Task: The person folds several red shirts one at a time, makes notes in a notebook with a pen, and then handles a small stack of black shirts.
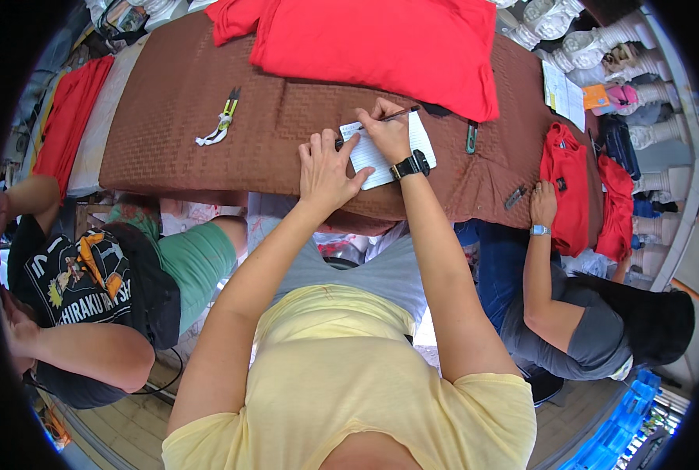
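Note:
A small lined notepad [400, 149] lies on the brown-covered table in front of me, with some writing near its top left. My right hand [387, 135] is closed around a dark pen [400, 113], its back end pointing up and to the right. That wrist wears a black watch [410, 164] and rests over the page. My left hand [327, 168] lies with its fingers spread at the pad's left edge, the thumb on the paper. A small dark piece by its fingertips is mostly hidden, so I cannot tell what it is.
Yellow-handled snips [225, 119] lie to the left; a green cutter [471, 137] lies right of the pad. A folded red garment [381, 51] covers the far side. Seated people flank me; the right one's hand [543, 205] touches red cloth [566, 188].

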Available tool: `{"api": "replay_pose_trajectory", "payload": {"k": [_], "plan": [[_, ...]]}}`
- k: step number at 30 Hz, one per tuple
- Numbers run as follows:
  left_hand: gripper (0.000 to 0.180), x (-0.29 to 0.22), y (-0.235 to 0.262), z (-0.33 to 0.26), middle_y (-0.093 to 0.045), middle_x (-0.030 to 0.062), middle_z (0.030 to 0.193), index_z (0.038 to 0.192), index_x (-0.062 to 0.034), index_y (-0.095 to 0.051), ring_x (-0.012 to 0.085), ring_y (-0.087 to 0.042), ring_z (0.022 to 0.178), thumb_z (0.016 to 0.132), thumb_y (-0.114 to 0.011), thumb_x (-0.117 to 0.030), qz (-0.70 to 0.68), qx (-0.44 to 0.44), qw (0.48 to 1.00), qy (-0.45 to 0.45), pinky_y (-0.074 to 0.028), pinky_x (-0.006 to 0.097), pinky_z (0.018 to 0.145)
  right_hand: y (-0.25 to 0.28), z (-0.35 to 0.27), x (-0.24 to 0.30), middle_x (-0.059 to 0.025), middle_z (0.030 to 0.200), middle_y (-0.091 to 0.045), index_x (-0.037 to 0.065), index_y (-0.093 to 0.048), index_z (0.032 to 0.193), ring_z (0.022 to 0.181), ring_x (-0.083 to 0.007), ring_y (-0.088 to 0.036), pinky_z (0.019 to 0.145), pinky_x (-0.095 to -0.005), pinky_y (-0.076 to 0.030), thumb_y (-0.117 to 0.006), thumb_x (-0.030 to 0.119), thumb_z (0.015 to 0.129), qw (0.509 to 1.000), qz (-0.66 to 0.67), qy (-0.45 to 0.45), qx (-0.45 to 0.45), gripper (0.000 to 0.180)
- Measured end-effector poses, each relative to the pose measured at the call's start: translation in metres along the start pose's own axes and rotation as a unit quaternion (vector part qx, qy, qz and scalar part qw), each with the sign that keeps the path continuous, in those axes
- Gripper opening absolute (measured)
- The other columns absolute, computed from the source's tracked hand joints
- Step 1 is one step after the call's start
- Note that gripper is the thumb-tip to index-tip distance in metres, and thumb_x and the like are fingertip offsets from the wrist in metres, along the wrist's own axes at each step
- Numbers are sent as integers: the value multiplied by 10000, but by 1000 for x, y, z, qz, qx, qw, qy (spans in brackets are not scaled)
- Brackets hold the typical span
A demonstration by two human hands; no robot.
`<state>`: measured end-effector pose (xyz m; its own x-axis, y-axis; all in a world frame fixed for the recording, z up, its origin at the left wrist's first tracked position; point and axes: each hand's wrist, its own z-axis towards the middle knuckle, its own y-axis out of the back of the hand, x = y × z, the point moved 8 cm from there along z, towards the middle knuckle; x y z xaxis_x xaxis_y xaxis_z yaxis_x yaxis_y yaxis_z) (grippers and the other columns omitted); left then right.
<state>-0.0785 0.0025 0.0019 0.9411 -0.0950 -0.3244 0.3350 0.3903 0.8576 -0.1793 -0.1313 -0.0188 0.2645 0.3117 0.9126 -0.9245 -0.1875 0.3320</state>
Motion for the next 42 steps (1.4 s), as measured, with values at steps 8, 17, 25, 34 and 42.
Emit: {"api": "replay_pose_trajectory", "payload": {"k": [8,17,25,34,42], "plan": [[663,1,-2,-1,-498,143,1117,1295,-154,-662,307,-459,1064,783,-744,-567,-3,3,1000,8,-345,442,887,-1,-1,-9,-78,555,-555,57,-555,638,528,-261,-540,542,-400,-426,-702,233,733,994,-91,-10,-58,248],[649,0,-3,-1,-501,137,1105,1280,-167,-672,307,-463,1058,770,-758,-559,-4,-13,1000,3,-351,440,881,2,-2,-2,-84,563,-580,54,-564,631,544,-281,-576,549,-402,-437,-696,223,719,992,-118,-4,-53,231],[639,-2,-1,0,-503,137,1116,1272,-173,-677,311,-469,1059,762,-771,-547,-5,-7,1000,9,-351,447,890,4,1,-11,-78,545,-518,14,-516,640,505,-173,-464,521,-364,-391,-695,162,760,995,-77,-5,-68,261],[648,-3,0,0,-502,132,1120,1278,-162,-675,308,-464,1063,765,-774,-545,0,-2,1000,10,-350,448,893,5,-1,-7,-126,592,-592,37,-549,647,589,-337,-601,567,-438,-448,-712,241,725,993,-100,-25,-64,273],[647,-3,0,1,-501,140,1116,1282,-165,-672,314,-464,1057,764,-777,-539,0,0,1000,8,-349,449,891,7,0,-8,-134,565,-543,19,-526,646,555,-298,-535,549,-421,-423,-700,191,725,992,-101,-12,-74,257]]}}
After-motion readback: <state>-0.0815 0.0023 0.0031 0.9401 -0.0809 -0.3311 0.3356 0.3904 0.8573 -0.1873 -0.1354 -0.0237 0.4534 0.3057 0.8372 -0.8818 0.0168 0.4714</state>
